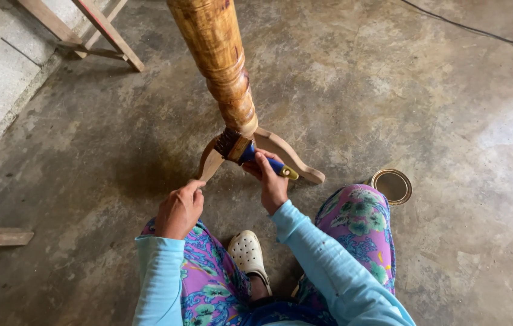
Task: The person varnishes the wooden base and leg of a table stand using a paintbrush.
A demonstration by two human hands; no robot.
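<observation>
Paintbrush (241, 149) with the blue handle sits clamped in your right hand (272, 184), its handle running up and to the left from your grip so the dark bristles press against the base of the turned wooden post (223, 60), just where the glossy brown stained part ends. Your right hand is the nearer one to the post; the brush's long axis points from that hand toward the junction where the curved feet meet the column. Your left hand (179, 209) is curled, fingertips touching the tip of the pale, unstained left foot (210, 166), with nothing else in it (whether it grips or merely steadies, you cannot tell from here). The right foot (289, 156) sweeps away behind the brush handle, also bare wood. The post stands on the concrete floor (389, 90), directly ahead of your knees and well in from the floor's left edge, where a pale step runs. A small round open tin (391, 185) rests on the floor just beside your right knee, apart from both hands. A white clog (246, 253) shows between your legs.
</observation>
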